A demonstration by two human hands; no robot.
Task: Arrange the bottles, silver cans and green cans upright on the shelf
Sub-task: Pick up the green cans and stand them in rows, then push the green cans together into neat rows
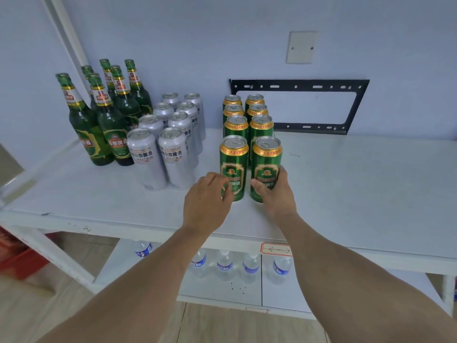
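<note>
Green cans (249,134) upright; hands (274,194) apparently grip two.

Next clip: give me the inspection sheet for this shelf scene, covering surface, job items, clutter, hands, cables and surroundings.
Surface: white shelf, top level, holding all the drinks.
Job's things: six green bottles upright at left; eight silver cans upright in two columns; eight green cans upright in two columns.
Clutter: nothing seen.
Hands: left hand curled round the front left green can; right hand grips the front right green can.
Cables: nothing seen.
Surroundings: black wall bracket and blank wall plate behind; water bottles on the lower shelf; red crate at left; label on the shelf edge.
</note>
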